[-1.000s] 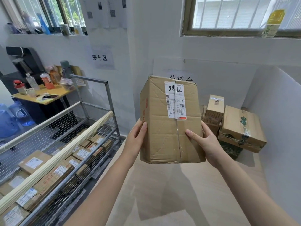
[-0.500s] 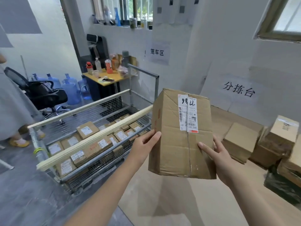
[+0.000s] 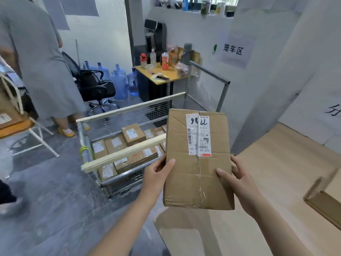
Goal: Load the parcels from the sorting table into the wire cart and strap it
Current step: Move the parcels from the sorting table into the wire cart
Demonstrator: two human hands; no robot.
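Observation:
I hold a tall brown cardboard parcel [image 3: 191, 178] with a white shipping label upright in front of me. My left hand [image 3: 156, 174] grips its left edge with the thumb on the front face. My right hand [image 3: 233, 176] grips the right edge the same way. The parcel hangs over the left end of the light wooden sorting table [image 3: 276, 182]. To the left and beyond stands the wire cart [image 3: 127, 150], with padded top rails and several labelled parcels [image 3: 133, 133] lying flat inside. Another parcel [image 3: 324, 202] lies at the table's right edge.
A person in a grey dress [image 3: 42, 71] stands left of the cart. Behind it are a black office chair [image 3: 94, 85], blue water jugs [image 3: 120, 84] and a yellow desk [image 3: 162, 76] with bottles. A white folding chair [image 3: 27, 130] with a box stands at far left.
The view has swung left, from the table's parcels toward the cart. The held parcel has travelled with both hands toward the cart; the grip is unchanged.

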